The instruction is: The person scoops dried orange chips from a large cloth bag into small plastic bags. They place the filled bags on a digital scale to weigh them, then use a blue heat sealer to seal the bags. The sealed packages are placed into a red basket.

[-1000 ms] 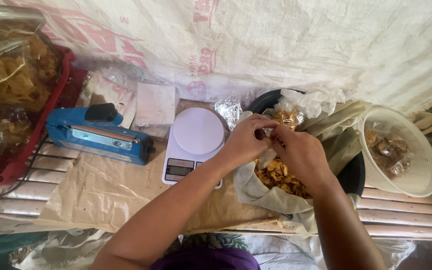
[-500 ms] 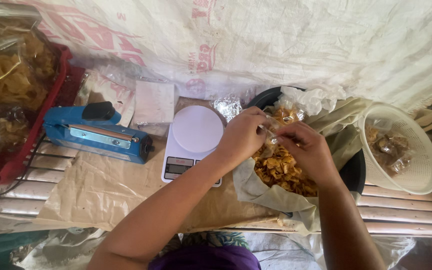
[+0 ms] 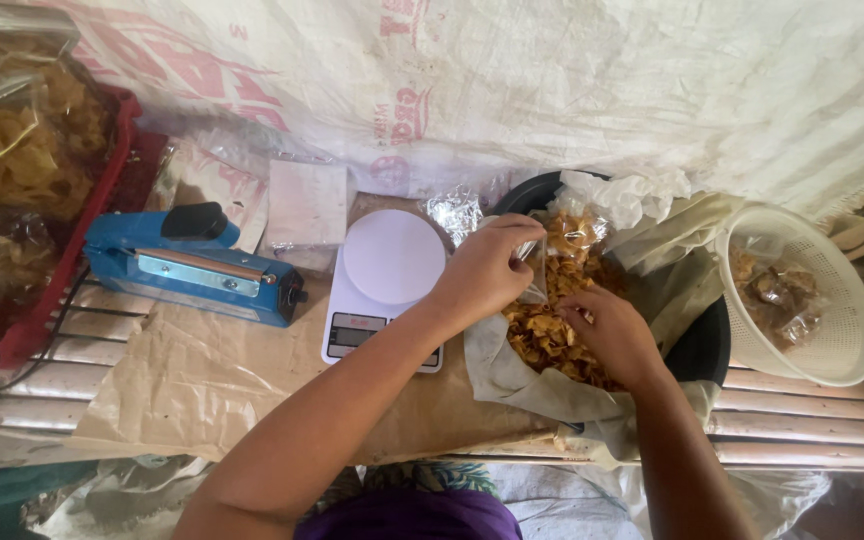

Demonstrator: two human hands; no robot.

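You are filling — your left hand [image 3: 487,268] is pinching open a small clear bag [image 3: 533,268], your right hand [image 3: 607,335] is closing on chips [image 3: 542,335]; next, feeding them in cleanly.

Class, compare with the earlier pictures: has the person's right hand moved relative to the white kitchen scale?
Yes. The right hand has dropped from beside the left hand down into the chips, slightly farther from the fixed white scale.
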